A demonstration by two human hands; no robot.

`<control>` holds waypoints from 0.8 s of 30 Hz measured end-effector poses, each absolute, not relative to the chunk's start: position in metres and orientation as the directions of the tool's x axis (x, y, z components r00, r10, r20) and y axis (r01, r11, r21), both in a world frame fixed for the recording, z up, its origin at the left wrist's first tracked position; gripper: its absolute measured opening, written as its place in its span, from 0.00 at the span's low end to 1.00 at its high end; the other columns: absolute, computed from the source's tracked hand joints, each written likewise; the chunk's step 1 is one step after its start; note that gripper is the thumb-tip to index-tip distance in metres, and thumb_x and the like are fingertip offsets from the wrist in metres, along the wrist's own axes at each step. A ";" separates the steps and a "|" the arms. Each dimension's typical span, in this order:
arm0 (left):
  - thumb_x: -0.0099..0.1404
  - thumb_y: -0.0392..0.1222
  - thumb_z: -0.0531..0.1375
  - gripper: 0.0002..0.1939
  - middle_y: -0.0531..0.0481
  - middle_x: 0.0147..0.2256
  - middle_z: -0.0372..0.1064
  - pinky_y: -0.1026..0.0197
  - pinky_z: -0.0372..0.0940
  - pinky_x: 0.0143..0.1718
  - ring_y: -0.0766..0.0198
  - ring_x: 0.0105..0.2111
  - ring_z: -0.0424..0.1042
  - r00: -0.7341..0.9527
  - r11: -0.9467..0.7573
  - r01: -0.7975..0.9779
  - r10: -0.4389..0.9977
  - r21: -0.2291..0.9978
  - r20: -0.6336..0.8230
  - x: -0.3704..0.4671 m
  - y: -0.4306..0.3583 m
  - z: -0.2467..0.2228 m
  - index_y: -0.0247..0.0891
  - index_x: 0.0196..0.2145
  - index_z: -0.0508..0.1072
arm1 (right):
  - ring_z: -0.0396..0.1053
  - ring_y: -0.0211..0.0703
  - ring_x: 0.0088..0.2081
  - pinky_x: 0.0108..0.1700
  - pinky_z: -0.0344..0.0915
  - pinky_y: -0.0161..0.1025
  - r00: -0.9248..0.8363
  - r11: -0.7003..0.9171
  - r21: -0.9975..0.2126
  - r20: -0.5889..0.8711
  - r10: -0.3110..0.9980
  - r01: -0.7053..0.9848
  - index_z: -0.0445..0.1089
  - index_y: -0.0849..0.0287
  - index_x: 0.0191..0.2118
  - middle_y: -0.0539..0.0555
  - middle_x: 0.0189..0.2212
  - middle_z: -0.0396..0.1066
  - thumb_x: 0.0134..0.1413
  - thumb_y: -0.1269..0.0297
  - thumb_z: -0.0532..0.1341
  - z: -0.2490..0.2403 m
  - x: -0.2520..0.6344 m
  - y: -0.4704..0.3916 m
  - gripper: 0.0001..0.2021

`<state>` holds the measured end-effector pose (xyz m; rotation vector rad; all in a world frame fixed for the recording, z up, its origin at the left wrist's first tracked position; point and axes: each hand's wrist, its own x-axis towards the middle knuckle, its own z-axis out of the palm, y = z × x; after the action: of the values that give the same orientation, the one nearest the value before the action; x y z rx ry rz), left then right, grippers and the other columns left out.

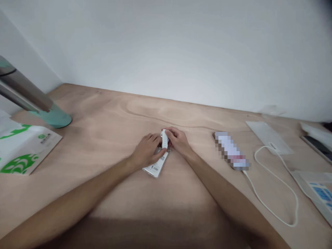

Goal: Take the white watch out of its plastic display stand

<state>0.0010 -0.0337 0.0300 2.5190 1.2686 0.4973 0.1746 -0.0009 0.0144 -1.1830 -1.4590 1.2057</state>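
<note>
A white watch strap with a row of small holes is held between my two hands near the middle of the table. My left hand is closed at its lower end, the thumb pressed along it. The fingers of my right hand pinch the upper end, where part of the strap is covered. Beneath my left hand lies a clear plastic packet with a barcode label, partly hidden by the fingers.
To the right, a phone is plugged into a white cable looping across the table. A clear sleeve and a dark device lie farther right. On the left are a steel-and-green bottle and a green-white paper bag.
</note>
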 end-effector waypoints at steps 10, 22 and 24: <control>0.68 0.52 0.50 0.16 0.48 0.47 0.66 0.51 0.59 0.53 0.59 0.46 0.62 0.562 -0.585 0.729 0.808 0.355 0.177 0.002 -0.034 0.030 0.36 0.41 0.66 | 0.64 0.33 0.22 0.21 0.62 0.28 -0.169 0.087 -0.987 0.063 0.984 0.136 0.72 0.62 0.44 0.53 0.28 0.70 0.56 0.52 0.58 0.012 0.175 0.000 0.19; 0.65 0.59 0.52 0.22 0.47 0.44 0.67 0.52 0.60 0.49 0.58 0.44 0.65 0.508 -0.548 0.776 0.836 0.311 0.208 0.002 -0.036 0.029 0.38 0.42 0.67 | 0.63 0.32 0.22 0.21 0.60 0.28 -0.155 0.058 -0.988 0.035 0.987 0.146 0.73 0.63 0.44 0.52 0.26 0.70 0.54 0.53 0.59 0.017 0.175 -0.002 0.18; 0.65 0.60 0.51 0.22 0.46 0.43 0.67 0.52 0.60 0.48 0.57 0.44 0.66 0.500 -0.541 0.789 0.841 0.291 0.206 0.003 -0.037 0.029 0.37 0.42 0.67 | 0.62 0.32 0.20 0.20 0.59 0.28 -0.159 0.048 -0.991 0.028 0.987 0.125 0.73 0.63 0.44 0.52 0.25 0.69 0.55 0.54 0.58 0.019 0.176 -0.002 0.19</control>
<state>0.0027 -0.0370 0.0289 2.5808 1.4144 0.4873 0.1760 -0.0024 0.0186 -1.1963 -1.4401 1.2318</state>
